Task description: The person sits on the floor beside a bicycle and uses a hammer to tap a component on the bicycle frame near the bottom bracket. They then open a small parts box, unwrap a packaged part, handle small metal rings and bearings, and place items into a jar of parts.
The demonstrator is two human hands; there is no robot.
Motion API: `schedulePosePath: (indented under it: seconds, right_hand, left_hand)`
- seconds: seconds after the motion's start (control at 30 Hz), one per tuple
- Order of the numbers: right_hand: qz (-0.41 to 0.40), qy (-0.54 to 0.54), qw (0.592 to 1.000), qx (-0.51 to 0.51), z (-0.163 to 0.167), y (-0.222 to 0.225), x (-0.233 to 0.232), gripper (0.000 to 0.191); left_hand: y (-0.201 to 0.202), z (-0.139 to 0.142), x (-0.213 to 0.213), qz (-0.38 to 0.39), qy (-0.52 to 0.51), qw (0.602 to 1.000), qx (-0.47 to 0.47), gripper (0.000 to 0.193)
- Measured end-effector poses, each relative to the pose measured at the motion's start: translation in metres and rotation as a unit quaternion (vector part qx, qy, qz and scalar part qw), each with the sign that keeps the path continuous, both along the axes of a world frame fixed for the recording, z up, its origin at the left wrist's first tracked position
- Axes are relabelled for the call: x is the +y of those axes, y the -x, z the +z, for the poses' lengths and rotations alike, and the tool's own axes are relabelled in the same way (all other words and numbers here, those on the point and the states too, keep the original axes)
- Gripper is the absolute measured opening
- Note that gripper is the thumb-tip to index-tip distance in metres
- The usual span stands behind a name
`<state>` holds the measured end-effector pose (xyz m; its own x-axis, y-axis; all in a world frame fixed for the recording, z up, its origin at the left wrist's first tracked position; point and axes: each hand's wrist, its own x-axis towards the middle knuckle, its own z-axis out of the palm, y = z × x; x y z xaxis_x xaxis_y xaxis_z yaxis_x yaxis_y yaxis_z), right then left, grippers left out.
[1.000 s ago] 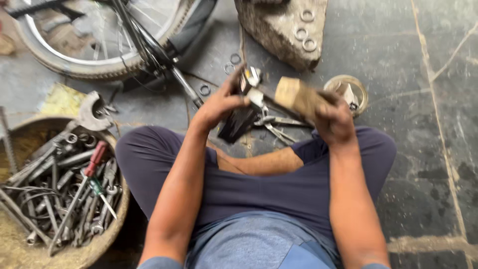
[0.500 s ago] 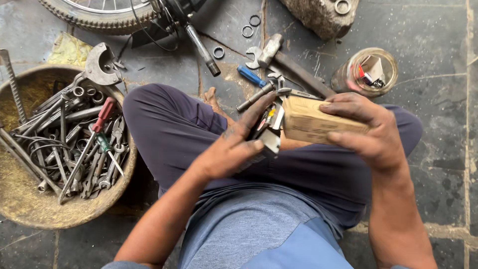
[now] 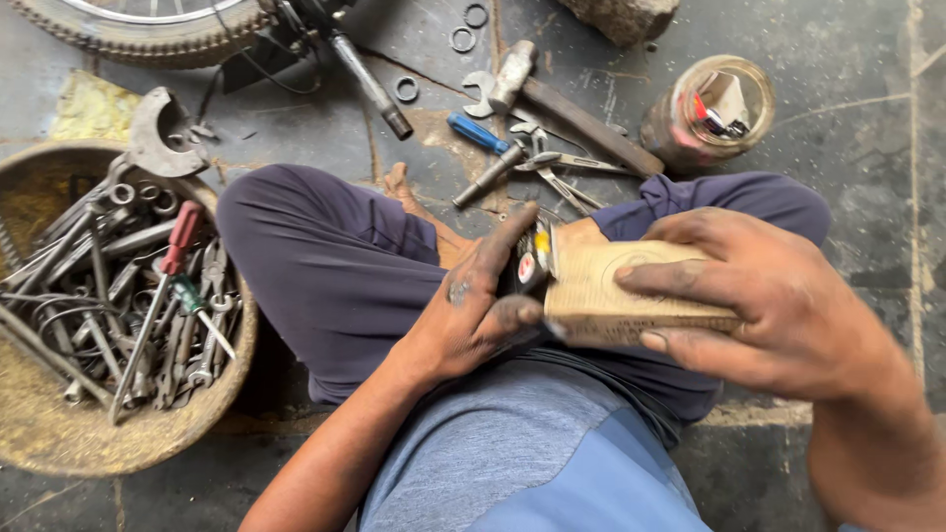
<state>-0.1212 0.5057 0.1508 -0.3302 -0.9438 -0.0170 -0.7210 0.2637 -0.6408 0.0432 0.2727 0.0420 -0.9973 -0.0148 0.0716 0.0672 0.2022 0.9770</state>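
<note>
I sit cross-legged on the floor. My right hand (image 3: 764, 305) grips a small brown cardboard box (image 3: 611, 291) over my lap, fingers wrapped over its top and side. At the box's open left end my left hand (image 3: 473, 305) closes thumb and fingers on a dark packaged item (image 3: 530, 264) with a coloured label that sticks out of the box. Both hands are smeared with grease.
A round metal basin (image 3: 59, 443) full of wrenches and screwdrivers lies at my left. On the floor ahead lie a hammer (image 3: 567, 103), a blue-handled screwdriver (image 3: 478, 133), pliers (image 3: 557, 167), washers (image 3: 463, 39), a jar (image 3: 705, 113) and a bicycle wheel (image 3: 138, 25).
My hands have brought the box from the floor in front of my legs back over my lap, closer to the camera. The left hand now pinches the dark item at the box's open end.
</note>
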Motion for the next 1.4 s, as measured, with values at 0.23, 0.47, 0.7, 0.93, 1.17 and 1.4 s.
schedulePosePath:
  seconds: [0.23, 0.47, 0.7, 0.93, 1.17, 1.4]
  right_hand:
    - [0.109, -0.027, 0.969, -0.222, -0.022, 0.039, -0.003, 0.049]
    - [0.130, -0.047, 0.961, -0.239, -0.029, 0.050, -0.003, 0.049]
    - [0.087, -0.042, 0.967, -0.234, -0.045, 0.056, -0.007, 0.045]
    - [0.033, -0.081, 0.996, -0.032, -0.017, 0.005, -0.021, 0.052]
    - [-0.035, -0.077, 0.982, -0.168, -0.046, 0.015, -0.029, 0.039]
    - [-0.118, 0.038, 0.939, -0.322, -0.079, 0.009, -0.031, 0.041]
  left_hand:
    - [-0.003, -0.004, 0.008, -0.038, 0.019, 0.999, -0.018, 0.096]
    - [-0.002, -0.005, 0.005, -0.046, 0.023, 0.999, 0.005, 0.086]
    - [-0.001, -0.007, -0.001, -0.104, -0.007, 0.994, 0.032, 0.077]
    - [0.002, -0.013, 0.005, -0.064, 0.020, 0.997, -0.038, 0.073]
    - [0.004, -0.023, 0.007, -0.133, 0.006, 0.990, -0.043, 0.082]
    - [0.009, -0.016, 0.000, -0.100, -0.071, 0.975, -0.182, 0.104]
